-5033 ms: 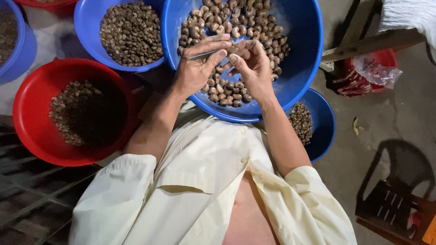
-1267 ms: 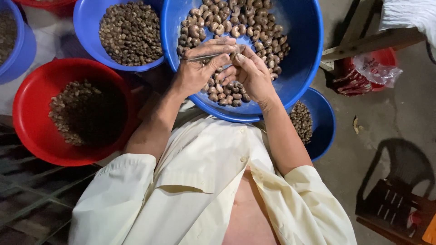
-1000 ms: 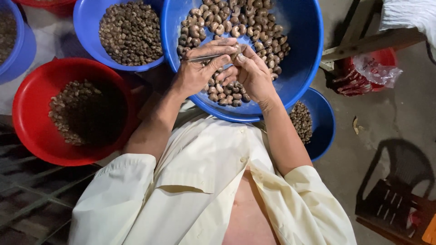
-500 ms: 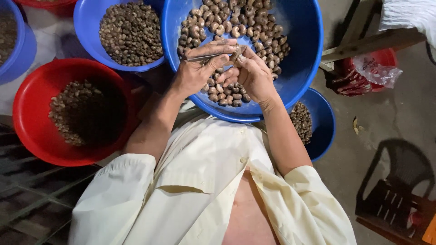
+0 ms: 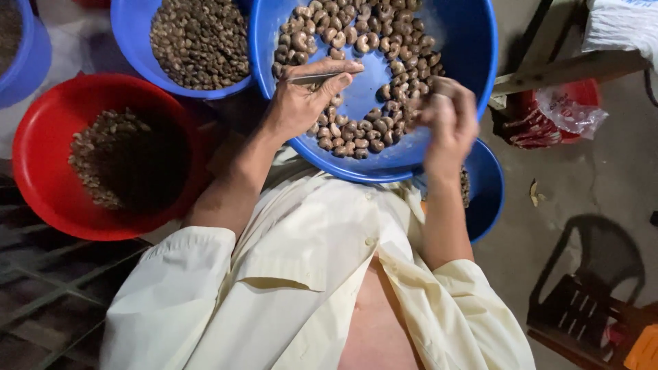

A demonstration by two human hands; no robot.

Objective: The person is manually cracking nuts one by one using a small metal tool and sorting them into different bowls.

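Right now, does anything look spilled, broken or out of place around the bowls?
Nothing stands out. The nuts lie inside the big blue bowl. Only a small scrap lies loose on the floor.

A bare grey concrete floor (image 5: 596, 205) is seen at the right, dimly lit and marked with scraps. A dark plastic chair (image 5: 589, 294) is set at the lower right — its seat partly in shadow. A slatted dark grating (image 5: 41, 294) is laid across the lower left, and a wooden beam (image 5: 569, 68) is seen at the upper right.
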